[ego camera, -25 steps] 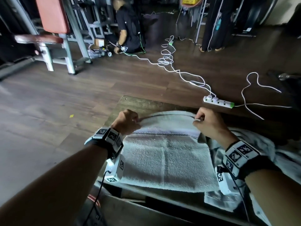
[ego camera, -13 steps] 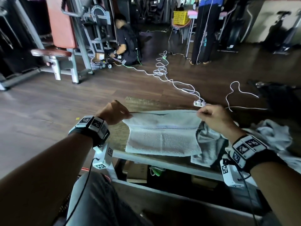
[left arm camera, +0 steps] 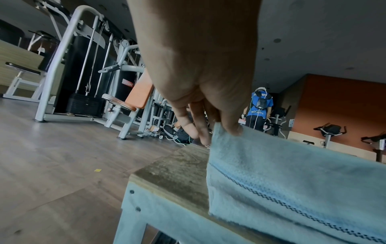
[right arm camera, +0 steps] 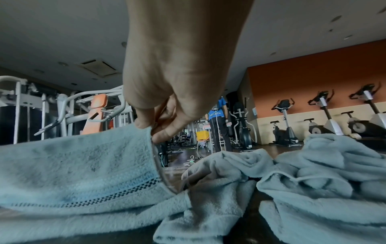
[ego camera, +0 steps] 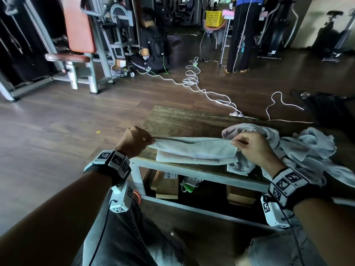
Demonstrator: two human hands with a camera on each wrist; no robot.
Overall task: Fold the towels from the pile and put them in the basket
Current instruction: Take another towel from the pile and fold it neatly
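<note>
A pale grey towel [ego camera: 194, 150] with a dark checked stripe lies on the near edge of a low wooden table [ego camera: 184, 121]. Its far edge is lifted and doubled back toward me over the rest. My left hand [ego camera: 148, 140] pinches the left corner of that edge; in the left wrist view the left hand [left arm camera: 227, 130] has thumb and fingers on the towel [left arm camera: 292, 181]. My right hand [ego camera: 238, 144] pinches the right corner, and the right wrist view shows the right hand [right arm camera: 150, 130] on the towel [right arm camera: 79, 165]. A crumpled pile of towels [ego camera: 299, 148] lies right of it. No basket stands near the table.
White cables and a power strip [ego camera: 235, 113] trail across the floor beyond the table. A person sits by a gym machine [ego camera: 153, 52]; another stands at a stand [ego camera: 242, 33] beside a yellow crate [ego camera: 214, 18]. Cardboard boxes [ego camera: 167, 185] lie under the table.
Both hands have lifted the towel's far edge and drawn it back toward me, so less of the flat towel shows. The head view has risen and pulled back.
</note>
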